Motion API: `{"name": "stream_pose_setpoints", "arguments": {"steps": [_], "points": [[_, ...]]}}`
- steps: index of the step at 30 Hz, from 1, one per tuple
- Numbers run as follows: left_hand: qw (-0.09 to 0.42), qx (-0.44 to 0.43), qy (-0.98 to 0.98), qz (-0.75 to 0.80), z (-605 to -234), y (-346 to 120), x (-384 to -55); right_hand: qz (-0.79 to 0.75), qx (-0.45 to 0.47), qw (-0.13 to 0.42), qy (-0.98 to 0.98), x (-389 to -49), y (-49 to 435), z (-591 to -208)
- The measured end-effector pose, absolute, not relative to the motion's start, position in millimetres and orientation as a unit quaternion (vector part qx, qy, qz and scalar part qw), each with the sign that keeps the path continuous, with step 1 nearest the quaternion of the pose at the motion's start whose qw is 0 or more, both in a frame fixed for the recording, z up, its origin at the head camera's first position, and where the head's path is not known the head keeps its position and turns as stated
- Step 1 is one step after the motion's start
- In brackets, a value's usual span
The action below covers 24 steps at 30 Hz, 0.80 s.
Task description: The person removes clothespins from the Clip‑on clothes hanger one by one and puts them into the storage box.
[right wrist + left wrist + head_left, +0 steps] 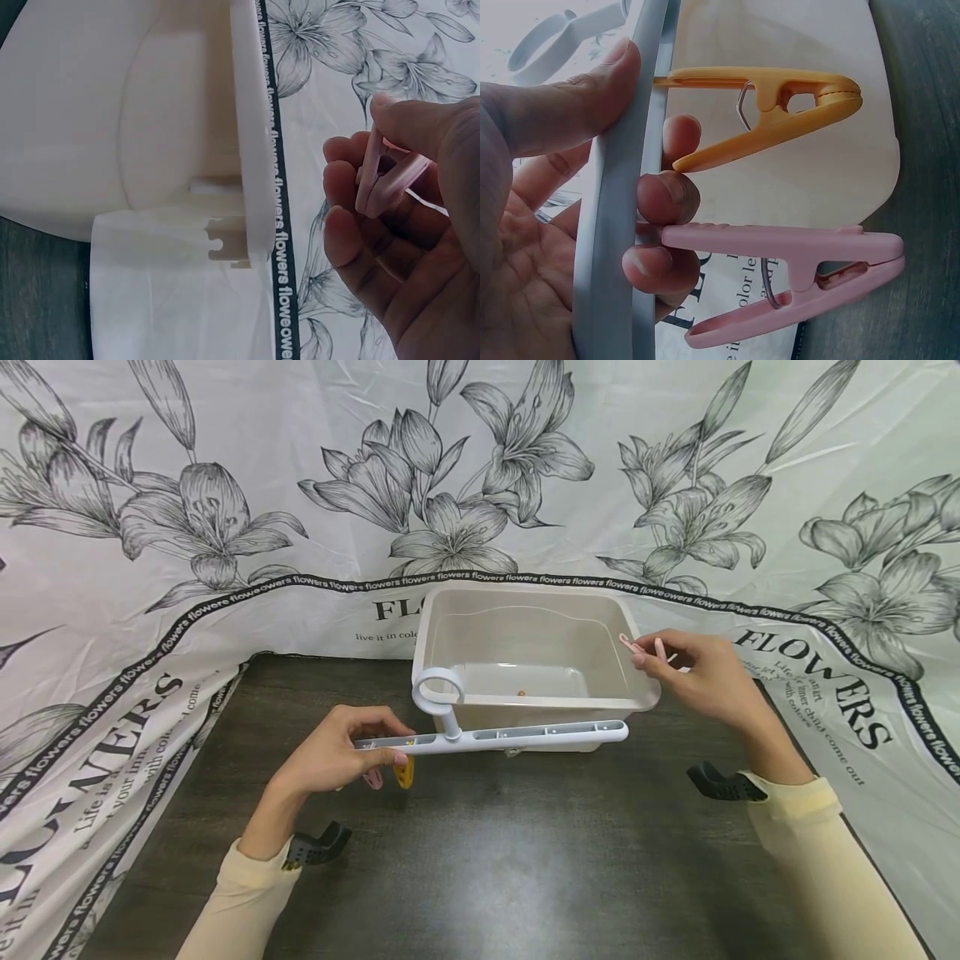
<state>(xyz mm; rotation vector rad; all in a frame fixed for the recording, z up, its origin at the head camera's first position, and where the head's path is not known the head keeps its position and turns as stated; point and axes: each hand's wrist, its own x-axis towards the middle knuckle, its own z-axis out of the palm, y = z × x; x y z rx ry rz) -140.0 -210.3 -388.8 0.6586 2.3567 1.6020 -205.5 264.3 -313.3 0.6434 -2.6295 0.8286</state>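
Note:
My left hand (330, 752) grips one end of a pale grey hanger bar (536, 737), thumb on the near side and fingers curled behind. A ring-shaped hook (438, 675) rises from the bar's middle. Below the gripped end hang a yellow clothespin (776, 129) and a pink clothespin (742, 240), side by side, jaws pointing away from the bar. My right hand (701, 677) is at the tub's right rim, pinching a light pink clothespin (370, 169) between thumb and fingers. The bar's far half crosses in front of the tub.
A beige plastic tub (525, 618) stands at the back of the dark wooden table (480, 852), against a flower-printed cloth (315, 543). One small orange thing (521, 693) lies on its floor. Black wrist mounts (723, 782) sit on both sleeves.

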Motion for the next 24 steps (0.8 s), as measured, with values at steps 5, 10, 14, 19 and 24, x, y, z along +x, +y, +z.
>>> {"name": "stream_pose_setpoints", "arguments": {"steps": [5,10,14,19,24], "points": [[0.11,0.223,0.802,0.544,-388,-211,-140,0.287,0.224,0.146,-0.92,-214,260,-309],[0.11,0.222,0.803,0.543,-388,-211,-141,0.279,0.222,0.141,-0.924,-222,256,-305],[0.11,0.22,0.804,0.542,-389,-211,-141,0.276,0.213,0.126,-0.929,-229,249,-302],[0.11,0.219,0.805,0.54,-390,-211,-141,0.275,0.222,0.117,-0.928,-238,242,-301],[0.109,0.217,0.806,0.54,-391,-211,-142,0.265,0.227,0.117,-0.93,-244,239,-299]]}}
